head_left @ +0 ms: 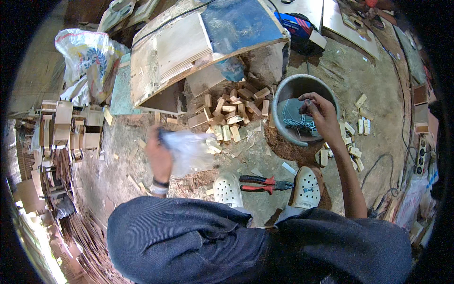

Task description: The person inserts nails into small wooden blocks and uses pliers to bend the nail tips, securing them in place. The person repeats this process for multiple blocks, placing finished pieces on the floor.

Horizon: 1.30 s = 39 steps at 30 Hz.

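Surrounding the grey bucket (279, 111), a worn, dusty floor (383, 106) carries scraps and sawdust. Just left of the bucket, pale wooden blocks (231, 113) lie heaped; more small blocks (354, 151) scatter to its right. Beyond it, at upper left, there's a low board-topped bench (241, 28) with a blue panel, then a white sack (85, 61) farther left, and a power strip (420, 156) well off to the bucket's right.

Now the hands! The right hand (324, 113) is over the bucket's mouth, fingers bent and loosely curled; whether they pinch anything, I cannot tell. Under them, thin pale-blue strands (302, 121) lie tangled inside the bucket. Well left of it, the left hand (158, 154) is a blur, fingers closed around one end of a clear plastic bag (191, 150).

And that bag, left of the bucket, lies roughly crosswise along its long axis, loose end pointing right. Nearer than the bucket, between cream clogs (227, 189), pliers (255, 179) point right too.
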{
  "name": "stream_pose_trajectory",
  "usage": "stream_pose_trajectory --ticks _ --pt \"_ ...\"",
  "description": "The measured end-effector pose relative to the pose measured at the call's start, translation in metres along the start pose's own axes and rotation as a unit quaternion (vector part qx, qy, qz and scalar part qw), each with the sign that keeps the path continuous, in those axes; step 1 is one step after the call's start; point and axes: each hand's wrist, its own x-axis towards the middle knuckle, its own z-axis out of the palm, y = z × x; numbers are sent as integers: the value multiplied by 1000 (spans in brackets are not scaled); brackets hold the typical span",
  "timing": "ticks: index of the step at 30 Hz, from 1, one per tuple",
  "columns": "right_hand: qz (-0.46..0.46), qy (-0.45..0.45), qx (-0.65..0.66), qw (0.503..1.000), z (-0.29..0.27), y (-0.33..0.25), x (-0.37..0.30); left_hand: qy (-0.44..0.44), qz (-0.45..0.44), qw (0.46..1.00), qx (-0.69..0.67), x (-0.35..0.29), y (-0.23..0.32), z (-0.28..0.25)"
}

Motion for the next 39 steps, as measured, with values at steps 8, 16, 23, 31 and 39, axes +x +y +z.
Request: stream_pose_trajectory --ticks 8,16,23,31,39 --pt "-56 63 -187 979 6 -1 -9 12 42 998 37 38 60 -12" --pt "-90 80 -89 989 -1 6 -10 -6 -8 992 125 26 -3 -25" --pt "28 97 125 987 -12 6 -8 -206 -97 895 384 -17 -108 -54" --pt "176 28 349 920 -1 -22 -8 -345 76 935 4 -82 -73 79" --pt "110 -25 170 979 0 -33 -22 -148 -147 960 -185 -60 -28 68"
